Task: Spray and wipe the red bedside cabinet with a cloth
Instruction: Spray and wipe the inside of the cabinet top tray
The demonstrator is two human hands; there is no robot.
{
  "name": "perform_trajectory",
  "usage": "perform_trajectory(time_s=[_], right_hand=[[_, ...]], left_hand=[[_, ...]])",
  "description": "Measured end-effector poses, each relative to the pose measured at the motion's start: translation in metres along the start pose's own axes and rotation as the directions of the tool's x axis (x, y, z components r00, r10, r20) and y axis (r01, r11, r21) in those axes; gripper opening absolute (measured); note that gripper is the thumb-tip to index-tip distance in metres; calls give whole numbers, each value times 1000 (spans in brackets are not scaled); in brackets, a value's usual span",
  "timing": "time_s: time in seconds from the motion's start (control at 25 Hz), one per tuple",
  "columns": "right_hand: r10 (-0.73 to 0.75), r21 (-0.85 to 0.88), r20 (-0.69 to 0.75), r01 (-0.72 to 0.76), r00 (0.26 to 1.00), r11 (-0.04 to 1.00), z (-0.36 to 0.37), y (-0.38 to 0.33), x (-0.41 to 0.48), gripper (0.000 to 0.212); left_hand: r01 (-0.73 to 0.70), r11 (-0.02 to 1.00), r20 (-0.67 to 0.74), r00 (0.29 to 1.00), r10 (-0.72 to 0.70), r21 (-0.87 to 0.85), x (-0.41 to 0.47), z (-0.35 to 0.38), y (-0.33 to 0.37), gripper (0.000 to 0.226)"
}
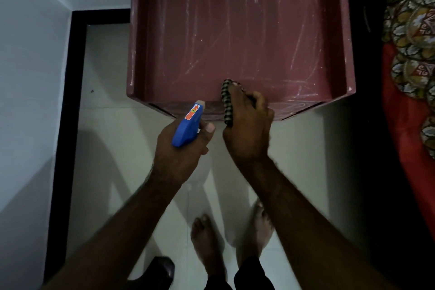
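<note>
Dim room, red cabinet (pixel 235 30) top streaked. Right hand (pixel 249 132) clutches cloth (pixel 226 101) at its front edge, cloth mostly covered. Left hand (pixel 179 155) curls round spray bottle (pixel 188 125), body hidden.

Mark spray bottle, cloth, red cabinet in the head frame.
spray bottle (pixel 186 128), head view, blue trigger head.
cloth (pixel 226 103), head view, exposed checked fold.
red cabinet (pixel 235 30), head view, bare scuffed top.

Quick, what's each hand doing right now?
Left hand: grips the spray bottle.
Right hand: grips the cloth at the cabinet front edge.
</note>
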State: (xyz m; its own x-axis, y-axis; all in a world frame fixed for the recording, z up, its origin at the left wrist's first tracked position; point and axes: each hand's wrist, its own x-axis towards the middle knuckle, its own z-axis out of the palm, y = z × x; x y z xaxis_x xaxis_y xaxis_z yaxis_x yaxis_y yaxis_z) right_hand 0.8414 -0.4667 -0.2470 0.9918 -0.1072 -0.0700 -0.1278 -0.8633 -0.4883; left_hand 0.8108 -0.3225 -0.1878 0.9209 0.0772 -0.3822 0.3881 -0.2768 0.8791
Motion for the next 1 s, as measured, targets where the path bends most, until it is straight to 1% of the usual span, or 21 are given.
perform_trajectory(time_s=[0.04, 0.08, 0.12, 0.16, 0.24, 0.28, 0.32, 0.36, 0.4, 0.48, 0.52, 0.56, 0.6, 0.68, 0.72, 0.76, 0.84, 0.92, 1.0], right_hand=[[-42, -14, 18, 43, 999, 999, -1, 4, 2, 93], [-48, -31, 17, 49, 999, 998, -6, 12, 3, 94], [-12, -45, -11, 11, 1000, 999, -13, 23, 4, 94], [63, -40, -71, -66, 996, 997, -20, 35, 3, 93], [222, 16, -194, -223, 956, 975, -31, 53, 0, 90], [277, 35, -205, -276, 939, 961, -32, 55, -2, 90], [308, 52, -187, -304, 933, 951, -31, 53, -2, 90], [295, 58, -149, -290, 944, 955, -27, 47, -1, 90], [232, 33, -97, -229, 968, 973, -23, 40, 0, 90], [34, -30, 1, -34, 999, 999, -18, 33, 1, 93], [-34, -43, 9, 35, 999, 998, -21, 36, 3, 93], [-41, -52, -13, 41, 999, 998, -27, 43, 4, 93], [16, -53, -58, -19, 998, 998, -35, 53, 5, 93], [187, -20, -171, -193, 967, 981, -47, 69, 3, 91], [245, -11, -186, -251, 952, 968, -51, 71, 3, 89], [281, -5, -172, -286, 944, 958, -51, 69, 3, 88], [284, -6, -129, -288, 950, 958, -45, 58, 7, 86], [220, -27, -113, -224, 969, 974, -39, 52, 10, 85], [160, -44, -102, -165, 982, 985, -39, 60, 13, 84]], left_hand=[[4, 1000, 3, 1000, -3, -6, -1, 3, 1, 26], [5, 1000, 6, 1000, -4, -15, -1, 5, 2, 26], [4, 1000, 7, 1000, -4, -19, -1, 6, 2, 27], [1, 1000, 5, 1000, -1, -16, 0, 8, 2, 28], [-8, 1000, -2, 1000, 8, -6, 2, 10, 1, 31], [-4, 1000, -9, 1000, 4, -2, 3, 11, 1, 32], [7, 1000, -15, 1000, -7, 6, 4, 14, 1, 32], [16, 1000, -18, 1000, -16, 15, 5, 17, 1, 31], [20, 1000, -16, 1000, -20, 18, 5, 20, 1, 27], [15, 1000, -7, 1000, -14, 6, 4, 26, 4, 22], [10, 1000, -6, 1000, -10, 2, 4, 29, 5, 21], [7, 1000, -6, 1000, -7, -1, 3, 30, 6, 21], [6, 1000, -5, 1000, -6, -6, 3, 32, 8, 21], [4, 1000, 0, 1000, -4, -23, 2, 33, 10, 21], [5, 1000, -2, 1000, -5, -30, 2, 34, 11, 21], [10, 1000, -6, 1000, -10, -29, 3, 35, 12, 21], [30, 1000, 6, 1000, -30, 3, 4, 37, 14, 25], [46, 998, 25, 999, -47, 35, 5, 39, 15, 36], [43, 998, 32, 999, -45, 54, 5, 42, 16, 42]])
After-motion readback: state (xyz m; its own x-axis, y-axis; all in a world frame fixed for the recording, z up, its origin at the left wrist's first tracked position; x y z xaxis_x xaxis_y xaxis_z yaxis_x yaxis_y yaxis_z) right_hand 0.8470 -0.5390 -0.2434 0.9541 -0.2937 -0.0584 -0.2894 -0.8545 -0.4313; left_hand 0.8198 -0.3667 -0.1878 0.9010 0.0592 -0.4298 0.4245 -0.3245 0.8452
